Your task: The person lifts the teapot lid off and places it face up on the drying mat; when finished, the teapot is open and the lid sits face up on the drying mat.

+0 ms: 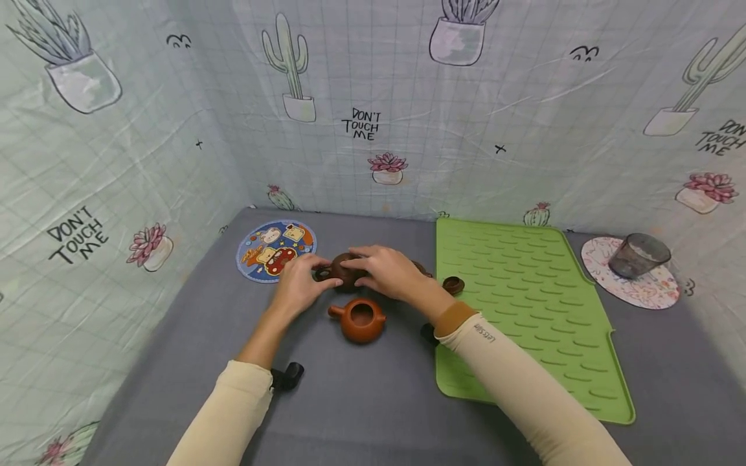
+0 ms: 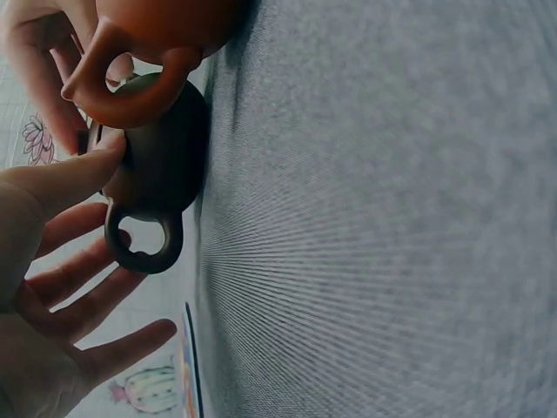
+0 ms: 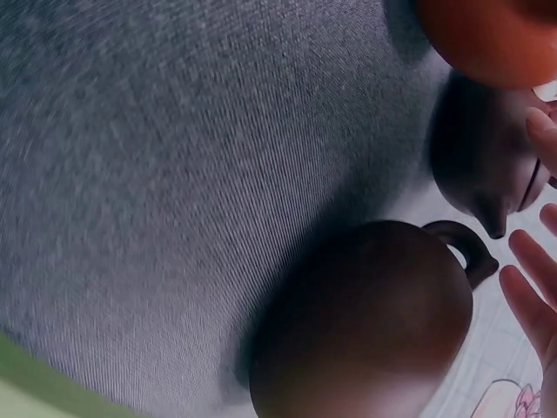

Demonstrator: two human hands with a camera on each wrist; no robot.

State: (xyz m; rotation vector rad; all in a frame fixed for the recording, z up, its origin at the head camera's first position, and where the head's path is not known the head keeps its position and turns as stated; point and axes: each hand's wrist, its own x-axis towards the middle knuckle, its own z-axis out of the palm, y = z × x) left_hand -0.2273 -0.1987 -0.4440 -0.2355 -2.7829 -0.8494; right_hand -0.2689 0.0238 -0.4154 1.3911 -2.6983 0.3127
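A dark brown teapot [image 1: 344, 278] stands on the grey cloth between both hands, its loop handle [image 2: 148, 261] on the left. My left hand [image 1: 300, 278] is at the handle side. Its thumb touches the pot near the top, and the other fingers are spread loosely. From above, my right hand [image 1: 387, 268] pinches the teapot's lid at the top, with its remaining fingers apart. An orange-brown teapot [image 1: 362, 327] with an uncovered mouth sits nearer the body. Another dark brown teapot [image 3: 365, 322] is mostly hidden behind the right hand in the head view.
A small brown lid [image 1: 452, 285] lies at the left edge of a green ribbed mat [image 1: 524, 304]. To the far right, a dark translucent cup [image 1: 639, 255] stands on a pink patterned round mat [image 1: 658, 294]. A blue cartoon coaster [image 1: 253, 249] lies at back left.
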